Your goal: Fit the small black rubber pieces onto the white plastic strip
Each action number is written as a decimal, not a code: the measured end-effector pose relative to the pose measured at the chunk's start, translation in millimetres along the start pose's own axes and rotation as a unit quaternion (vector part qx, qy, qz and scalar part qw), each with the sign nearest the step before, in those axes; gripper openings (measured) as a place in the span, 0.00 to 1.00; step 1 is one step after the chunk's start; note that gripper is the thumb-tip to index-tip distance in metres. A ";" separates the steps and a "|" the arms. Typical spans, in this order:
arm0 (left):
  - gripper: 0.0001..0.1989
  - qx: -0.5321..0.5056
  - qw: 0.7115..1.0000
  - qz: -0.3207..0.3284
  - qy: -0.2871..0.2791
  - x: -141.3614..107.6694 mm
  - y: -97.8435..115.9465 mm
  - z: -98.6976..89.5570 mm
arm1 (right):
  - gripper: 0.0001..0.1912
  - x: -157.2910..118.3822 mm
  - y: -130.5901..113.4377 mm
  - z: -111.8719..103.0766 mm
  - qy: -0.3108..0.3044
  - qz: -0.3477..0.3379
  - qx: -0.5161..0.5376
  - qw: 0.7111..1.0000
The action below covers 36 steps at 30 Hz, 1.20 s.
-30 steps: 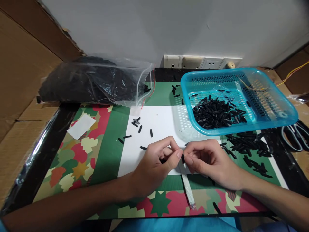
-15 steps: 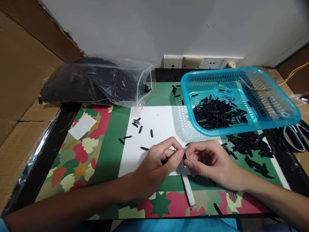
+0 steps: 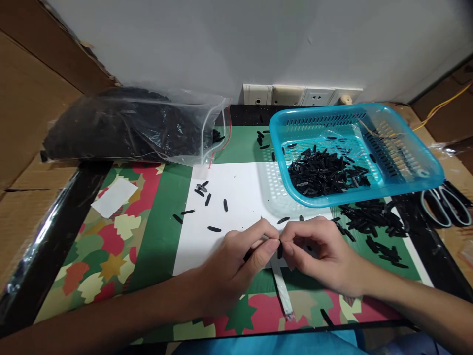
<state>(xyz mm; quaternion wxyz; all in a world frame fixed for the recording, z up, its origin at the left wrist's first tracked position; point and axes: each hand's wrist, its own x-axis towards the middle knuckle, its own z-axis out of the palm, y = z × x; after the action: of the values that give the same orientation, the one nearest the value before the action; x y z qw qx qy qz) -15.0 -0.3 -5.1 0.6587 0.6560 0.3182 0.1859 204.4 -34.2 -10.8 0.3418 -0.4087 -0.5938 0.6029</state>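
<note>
Saw a patterned mat [image 3: 150,249] spread wide, with a bulky clear bag [image 3: 125,125] of black material across its back left corner. Found a blue basket [image 3: 354,198] at the back right, holding a heap of black pieces [image 3: 321,172]. Noted a white sheet [image 3: 236,182] beside it, strewn with several more. Saw over the sheet's near edge the left hand [image 3: 234,261] and right hand [image 3: 327,251], each with thumb and forefinger pinched. Noticed scissors [image 3: 446,209] at far right, a paper slip [image 3: 115,197] on the left, and a narrow white strip [image 3: 283,291] running nearward from beneath the hands. Spotted one small black piece [image 3: 280,249] pinched between both hands' fingertips.
</note>
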 end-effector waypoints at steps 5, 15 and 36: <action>0.13 -0.007 1.000 -0.014 -0.010 0.4 1.3 -1.5 | 0.13 -0.8 0.6 -0.7 0.010 0.008 -0.009 1.000; 0.12 -0.048 0.999 -0.012 0.017 -0.1 -4.8 2.3 | 0.14 0.7 -3.7 1.0 -0.026 0.089 0.096 0.991; 0.12 0.053 0.998 -0.024 0.008 -0.1 1.2 2.2 | 0.18 -0.1 -6.3 -1.3 0.010 0.042 0.008 0.999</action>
<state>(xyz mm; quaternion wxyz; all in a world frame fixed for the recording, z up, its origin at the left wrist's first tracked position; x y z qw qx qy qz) -13.4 -1.9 -4.0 0.6251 0.6803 0.3485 0.1581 205.2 -33.3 -4.5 0.3255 -0.4369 -0.5676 0.6172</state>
